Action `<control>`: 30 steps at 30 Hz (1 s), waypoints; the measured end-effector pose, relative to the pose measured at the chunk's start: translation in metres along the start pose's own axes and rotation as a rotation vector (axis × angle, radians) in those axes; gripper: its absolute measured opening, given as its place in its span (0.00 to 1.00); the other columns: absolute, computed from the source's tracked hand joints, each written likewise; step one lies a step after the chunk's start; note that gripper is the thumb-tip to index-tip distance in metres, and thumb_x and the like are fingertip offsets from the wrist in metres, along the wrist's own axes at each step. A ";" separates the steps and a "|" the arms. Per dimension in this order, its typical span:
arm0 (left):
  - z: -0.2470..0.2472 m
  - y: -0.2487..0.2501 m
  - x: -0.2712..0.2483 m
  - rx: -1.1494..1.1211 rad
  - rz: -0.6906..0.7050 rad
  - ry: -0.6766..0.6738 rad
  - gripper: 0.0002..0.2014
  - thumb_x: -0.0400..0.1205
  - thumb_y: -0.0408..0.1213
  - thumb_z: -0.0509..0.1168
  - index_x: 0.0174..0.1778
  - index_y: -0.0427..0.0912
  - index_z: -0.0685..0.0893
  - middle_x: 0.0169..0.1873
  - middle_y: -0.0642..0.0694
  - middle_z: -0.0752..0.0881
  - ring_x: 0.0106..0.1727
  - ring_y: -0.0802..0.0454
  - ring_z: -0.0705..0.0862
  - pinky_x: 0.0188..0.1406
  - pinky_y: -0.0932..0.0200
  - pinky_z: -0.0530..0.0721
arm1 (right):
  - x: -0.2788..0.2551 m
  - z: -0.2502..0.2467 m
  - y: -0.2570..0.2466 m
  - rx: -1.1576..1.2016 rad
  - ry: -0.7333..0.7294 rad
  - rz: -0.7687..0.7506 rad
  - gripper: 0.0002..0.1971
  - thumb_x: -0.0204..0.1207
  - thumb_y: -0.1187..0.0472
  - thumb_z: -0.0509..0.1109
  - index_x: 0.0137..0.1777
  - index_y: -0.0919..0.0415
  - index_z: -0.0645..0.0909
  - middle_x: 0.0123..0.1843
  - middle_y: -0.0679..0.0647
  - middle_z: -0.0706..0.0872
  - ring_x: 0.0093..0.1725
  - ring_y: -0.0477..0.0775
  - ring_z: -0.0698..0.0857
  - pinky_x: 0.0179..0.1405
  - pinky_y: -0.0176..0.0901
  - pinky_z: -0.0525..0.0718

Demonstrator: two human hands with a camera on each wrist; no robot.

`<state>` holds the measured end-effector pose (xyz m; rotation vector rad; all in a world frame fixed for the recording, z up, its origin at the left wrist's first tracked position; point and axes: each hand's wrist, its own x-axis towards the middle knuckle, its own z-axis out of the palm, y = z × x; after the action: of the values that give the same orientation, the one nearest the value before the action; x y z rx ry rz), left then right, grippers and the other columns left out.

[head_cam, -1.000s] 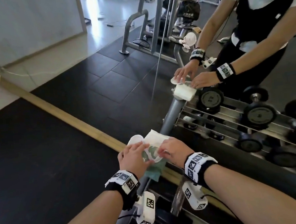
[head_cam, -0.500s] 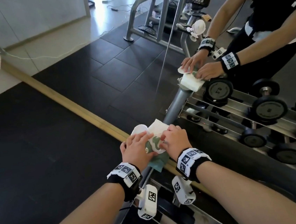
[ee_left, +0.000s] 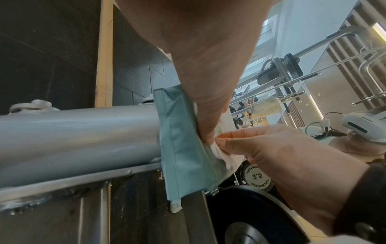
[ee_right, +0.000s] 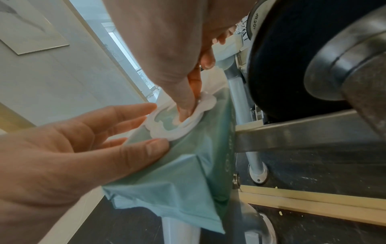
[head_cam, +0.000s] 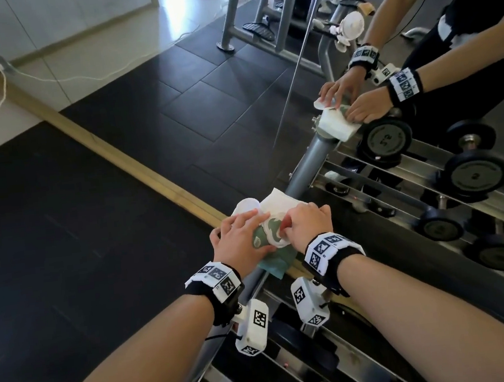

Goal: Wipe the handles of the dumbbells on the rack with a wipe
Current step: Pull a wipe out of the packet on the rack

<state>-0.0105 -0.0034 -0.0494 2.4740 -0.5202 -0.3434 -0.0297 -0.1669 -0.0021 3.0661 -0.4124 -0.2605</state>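
A green wipe pack (head_cam: 275, 260) (ee_left: 183, 148) (ee_right: 183, 173) lies on top of the grey rack post (head_cam: 248, 287) (ee_left: 83, 132), with its white lid flap (head_cam: 246, 205) folded open. My left hand (head_cam: 244, 222) (ee_right: 125, 132) presses flat on the pack with straight fingers. At the pack's white-rimmed opening, the thumb and a finger of my right hand (head_cam: 292, 227) (ee_left: 221, 142) (ee_right: 185, 105) pinch a white wipe (ee_left: 217, 151). A black dumbbell (ee_right: 292, 57) sits on the rack just right of the pack, its metal handle (ee_right: 365, 74) close to the camera.
A wall mirror with a wooden base strip (head_cam: 136, 168) stands right behind the rack. It reflects my hands, the rack rails and several dumbbells (head_cam: 476, 173). Black rubber flooring (head_cam: 66, 272) lies to the left. The real rack rails (head_cam: 293, 357) run under my forearms.
Both hands have stayed on the pack on the post. The right hand's fingertips have worked in at the opening, and the head view has drifted slightly.
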 end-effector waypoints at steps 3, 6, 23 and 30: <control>0.000 0.000 0.000 -0.004 0.000 0.005 0.34 0.72 0.65 0.69 0.75 0.74 0.65 0.77 0.67 0.67 0.77 0.56 0.58 0.77 0.43 0.52 | 0.000 0.000 -0.002 -0.025 -0.005 -0.032 0.11 0.78 0.51 0.66 0.52 0.50 0.89 0.53 0.49 0.86 0.60 0.55 0.80 0.59 0.52 0.70; 0.000 0.002 0.000 -0.004 -0.007 0.013 0.34 0.72 0.63 0.70 0.74 0.74 0.66 0.77 0.67 0.67 0.76 0.56 0.57 0.76 0.44 0.51 | -0.002 0.002 -0.003 -0.051 -0.027 -0.076 0.11 0.78 0.52 0.64 0.56 0.49 0.85 0.57 0.50 0.83 0.63 0.55 0.77 0.62 0.54 0.68; 0.007 0.014 0.002 -0.099 -0.111 0.038 0.38 0.65 0.69 0.73 0.70 0.74 0.67 0.72 0.64 0.69 0.77 0.53 0.59 0.75 0.43 0.52 | -0.012 -0.012 -0.002 0.255 -0.050 -0.109 0.07 0.78 0.59 0.66 0.45 0.45 0.72 0.50 0.44 0.84 0.57 0.52 0.80 0.57 0.52 0.65; 0.005 0.017 -0.001 -0.075 -0.094 0.052 0.38 0.64 0.62 0.77 0.69 0.72 0.69 0.72 0.63 0.69 0.77 0.51 0.58 0.75 0.41 0.52 | -0.018 -0.018 0.006 0.583 -0.102 0.058 0.09 0.84 0.60 0.60 0.42 0.47 0.70 0.35 0.37 0.82 0.43 0.50 0.71 0.53 0.49 0.67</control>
<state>-0.0178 -0.0186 -0.0434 2.4326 -0.3643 -0.3282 -0.0455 -0.1675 0.0184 3.6070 -0.6912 -0.3489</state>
